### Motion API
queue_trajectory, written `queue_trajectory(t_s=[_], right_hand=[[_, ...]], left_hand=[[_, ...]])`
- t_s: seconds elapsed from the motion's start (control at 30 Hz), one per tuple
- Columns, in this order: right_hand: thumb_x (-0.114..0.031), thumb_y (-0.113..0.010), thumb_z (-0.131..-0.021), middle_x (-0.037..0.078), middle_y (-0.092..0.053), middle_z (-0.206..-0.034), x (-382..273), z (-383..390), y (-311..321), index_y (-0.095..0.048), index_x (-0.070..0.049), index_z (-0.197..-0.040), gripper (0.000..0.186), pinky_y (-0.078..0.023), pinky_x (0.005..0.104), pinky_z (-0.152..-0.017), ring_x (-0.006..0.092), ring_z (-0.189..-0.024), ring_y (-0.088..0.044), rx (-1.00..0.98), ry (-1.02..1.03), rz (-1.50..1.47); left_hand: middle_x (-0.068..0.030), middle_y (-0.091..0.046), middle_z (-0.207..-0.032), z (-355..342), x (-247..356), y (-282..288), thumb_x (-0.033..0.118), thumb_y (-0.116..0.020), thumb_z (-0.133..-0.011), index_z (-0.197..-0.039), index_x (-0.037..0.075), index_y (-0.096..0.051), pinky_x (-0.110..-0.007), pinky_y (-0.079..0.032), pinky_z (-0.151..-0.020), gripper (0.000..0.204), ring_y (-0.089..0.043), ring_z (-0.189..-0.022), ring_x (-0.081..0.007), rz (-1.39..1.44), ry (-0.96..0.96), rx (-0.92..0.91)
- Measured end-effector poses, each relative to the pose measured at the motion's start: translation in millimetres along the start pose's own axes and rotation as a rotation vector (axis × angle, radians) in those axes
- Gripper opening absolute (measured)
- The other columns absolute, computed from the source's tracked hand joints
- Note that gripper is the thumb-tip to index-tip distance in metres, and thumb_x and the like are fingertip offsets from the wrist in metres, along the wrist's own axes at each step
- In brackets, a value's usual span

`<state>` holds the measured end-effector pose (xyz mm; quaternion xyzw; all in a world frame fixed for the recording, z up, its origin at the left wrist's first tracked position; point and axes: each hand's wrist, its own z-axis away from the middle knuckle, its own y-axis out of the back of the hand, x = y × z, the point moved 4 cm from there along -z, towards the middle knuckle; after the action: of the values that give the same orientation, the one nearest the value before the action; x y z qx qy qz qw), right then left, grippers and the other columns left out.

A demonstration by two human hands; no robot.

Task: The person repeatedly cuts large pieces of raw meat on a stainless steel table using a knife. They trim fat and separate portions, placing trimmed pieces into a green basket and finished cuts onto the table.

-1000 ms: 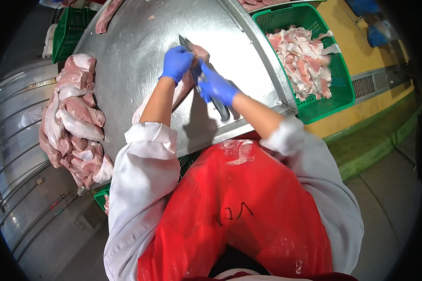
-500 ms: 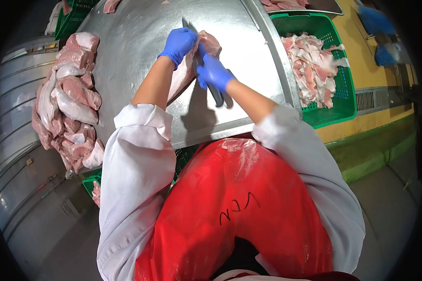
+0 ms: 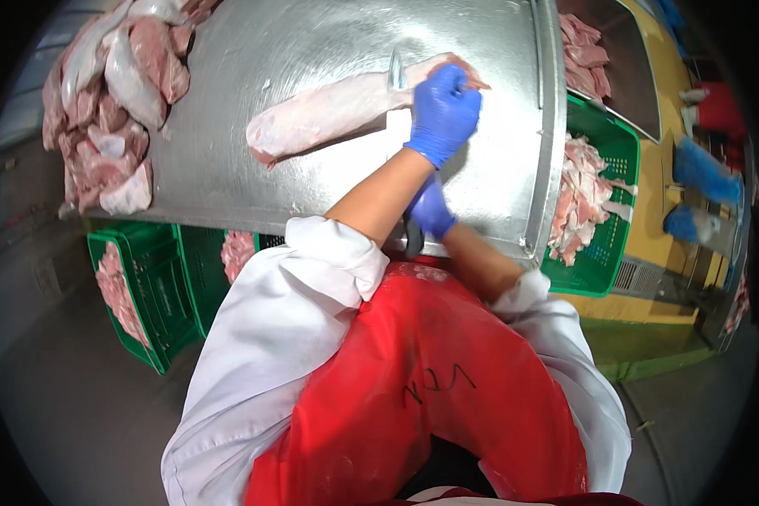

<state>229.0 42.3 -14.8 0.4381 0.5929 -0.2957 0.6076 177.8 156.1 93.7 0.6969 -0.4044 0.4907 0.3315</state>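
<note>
A long pale piece of raw meat (image 3: 329, 114) lies slantwise on the metal table (image 3: 253, 51), its narrower end at the right. My left hand (image 3: 445, 114), blue-gloved, is closed on that right end. Nearer to me and partly behind the left forearm is my right hand (image 3: 432, 208), also in a blue glove and closed around the dark handle of a knife. The knife's blade (image 3: 396, 72) shows at the meat's far edge, just left of my left hand; how deep it sits in the meat I cannot tell.
Large raw meat pieces (image 3: 139, 67) are heaped at the table's left edge. Green crates (image 3: 156, 278) with meat stand below it. At the right are a green crate (image 3: 620, 148) of trimmings and a metal tray (image 3: 641, 63) with meat. The table has a raised right rim (image 3: 552, 110).
The meat has turned from pointing away from me to lying slantwise. My left hand has moved to its right end, and my right hand has come nearer to my apron. The view has shifted.
</note>
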Motion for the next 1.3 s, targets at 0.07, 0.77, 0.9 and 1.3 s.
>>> queue_trajectory(t_s=[0.07, 0.77, 0.9, 1.3], right_hand=[[-0.029, -0.057, -0.1, 0.01, -0.06, -0.12, 83.7, -42.2, -7.9, -0.049, -0.008, -0.138, 0.044, -0.048, 0.0342, -0.09, 0.0179, -0.101, -0.058, -0.182, -0.038, -0.132], [-0.015, -0.053, -0.097, 0.009, -0.06, -0.071, -22.5, -115.4, -87.2, -0.043, -0.003, -0.13, 0.037, -0.049, 0.0301, -0.044, 0.0137, -0.05, -0.056, -0.167, -0.313, -0.108], [-0.013, -0.052, -0.098, 0.007, -0.058, -0.075, -57.6, -55.2, -114.7, -0.028, -0.016, -0.152, 0.06, -0.048, 0.0286, -0.045, 0.013, -0.05, -0.054, -0.189, -0.505, -0.048], [-0.008, -0.051, -0.094, 0.013, -0.063, -0.08, -54.3, -7.4, -184.4, -0.01, -0.028, -0.16, 0.08, -0.05, 0.0318, -0.045, 0.0167, -0.052, -0.057, -0.117, -0.493, -0.376]], left_hand=[[-0.0001, -0.046, -0.059, 1.8, 1.7, -7.0, 0.006, -0.064, -0.083, -0.071, 0.003, -0.052, -0.027, -0.04, -0.051, 0.018, -0.043, -0.057, -0.0068, -0.083, -0.09, -0.042], [-0.0051, -0.048, -0.058, -17.7, 79.7, 29.5, 0.002, -0.062, -0.077, -0.07, 0.002, -0.049, -0.029, -0.04, -0.05, 0.015, -0.044, -0.055, -0.0086, 0.097, -0.195, 0.18], [-0.0072, -0.047, -0.058, -29.1, 88.1, 50.1, 0.001, -0.062, -0.077, -0.071, 0.002, -0.049, -0.029, -0.041, -0.05, 0.014, -0.045, -0.055, -0.0085, 0.251, -0.154, 0.174], [-0.0118, -0.058, -0.068, -2.5, 132.9, 79.4, -0.003, -0.059, -0.076, -0.074, 0.0, -0.051, -0.029, -0.047, -0.056, 0.009, -0.061, -0.061, -0.0177, 0.377, -0.171, 0.138]])
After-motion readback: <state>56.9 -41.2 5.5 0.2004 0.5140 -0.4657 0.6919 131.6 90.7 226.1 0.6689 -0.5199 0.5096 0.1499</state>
